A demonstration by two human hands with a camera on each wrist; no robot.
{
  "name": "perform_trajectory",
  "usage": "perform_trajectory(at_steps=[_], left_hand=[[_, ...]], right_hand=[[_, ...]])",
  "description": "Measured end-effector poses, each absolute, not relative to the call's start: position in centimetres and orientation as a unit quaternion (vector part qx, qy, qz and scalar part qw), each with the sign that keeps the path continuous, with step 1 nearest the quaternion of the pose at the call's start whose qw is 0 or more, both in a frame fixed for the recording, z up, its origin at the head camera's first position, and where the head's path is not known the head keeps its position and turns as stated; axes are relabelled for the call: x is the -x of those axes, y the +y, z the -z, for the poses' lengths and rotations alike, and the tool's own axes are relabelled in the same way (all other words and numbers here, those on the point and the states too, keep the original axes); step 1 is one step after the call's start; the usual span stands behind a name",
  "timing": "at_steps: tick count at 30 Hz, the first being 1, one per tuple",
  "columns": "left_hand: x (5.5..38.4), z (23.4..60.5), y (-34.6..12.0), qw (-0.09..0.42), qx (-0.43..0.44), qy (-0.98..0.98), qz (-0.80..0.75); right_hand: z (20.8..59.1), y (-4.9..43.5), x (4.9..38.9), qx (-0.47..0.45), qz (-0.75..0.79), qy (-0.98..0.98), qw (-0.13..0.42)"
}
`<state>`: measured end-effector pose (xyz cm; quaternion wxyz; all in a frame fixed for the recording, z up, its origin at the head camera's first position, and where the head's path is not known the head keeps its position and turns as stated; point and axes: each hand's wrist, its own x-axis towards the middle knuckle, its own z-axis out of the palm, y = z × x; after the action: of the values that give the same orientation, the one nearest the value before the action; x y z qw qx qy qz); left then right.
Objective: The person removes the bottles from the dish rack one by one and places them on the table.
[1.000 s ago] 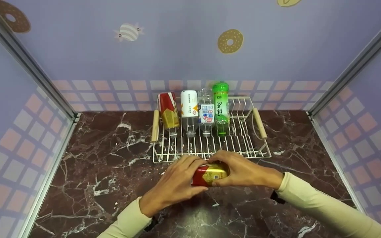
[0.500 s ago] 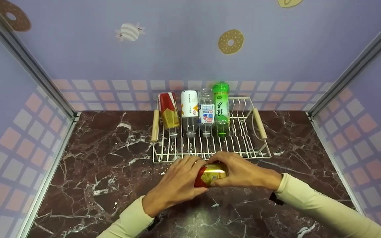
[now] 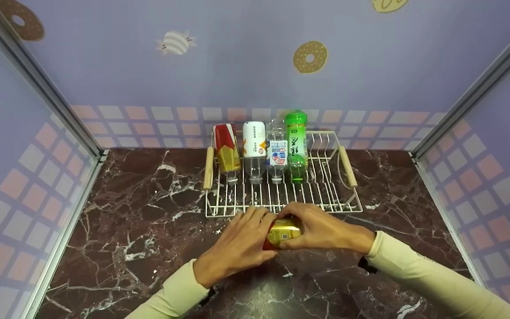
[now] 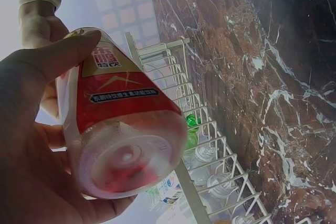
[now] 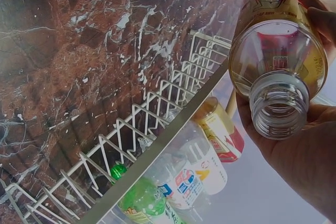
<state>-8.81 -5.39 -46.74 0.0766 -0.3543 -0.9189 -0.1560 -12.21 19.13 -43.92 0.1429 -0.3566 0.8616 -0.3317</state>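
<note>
A plastic drink bottle [image 3: 284,233] with a red and gold label lies sideways between both hands, in front of the wire rack. My left hand [image 3: 238,243] grips its base end; in the left wrist view the thumb lies across the label and the clear base [image 4: 128,163] faces the camera. Around the neck end curls my right hand [image 3: 323,231]. The right wrist view shows the bottle's open, threaded neck [image 5: 278,103] without a cap, and the inside looks empty.
The white wire rack [image 3: 326,206] with wooden handles [image 3: 348,166] stands against the back wall. Side by side in its left part lie a red and gold bottle [image 3: 226,148], a white-labelled bottle [image 3: 254,139], a clear bottle [image 3: 277,153] and a green bottle [image 3: 297,137], necks toward me.
My left hand has shifted slightly right along the bottle and now covers more of its red part. The right hand has edged slightly left. The rack and its bottles stay put.
</note>
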Motion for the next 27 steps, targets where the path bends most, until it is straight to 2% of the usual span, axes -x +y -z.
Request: perform_trajectory(at_steps=[18,27], left_hand=[[9.8,46.6,-7.0,0.088,0.351,-0.918,0.159],[10.7,46.2,-8.7,0.087,0.337,-0.918,0.191]], right_hand=[[43.7,19.0,13.3,0.385,0.335,0.849,0.136],[43.8,19.7,14.0,0.360,0.368,0.845,0.142]])
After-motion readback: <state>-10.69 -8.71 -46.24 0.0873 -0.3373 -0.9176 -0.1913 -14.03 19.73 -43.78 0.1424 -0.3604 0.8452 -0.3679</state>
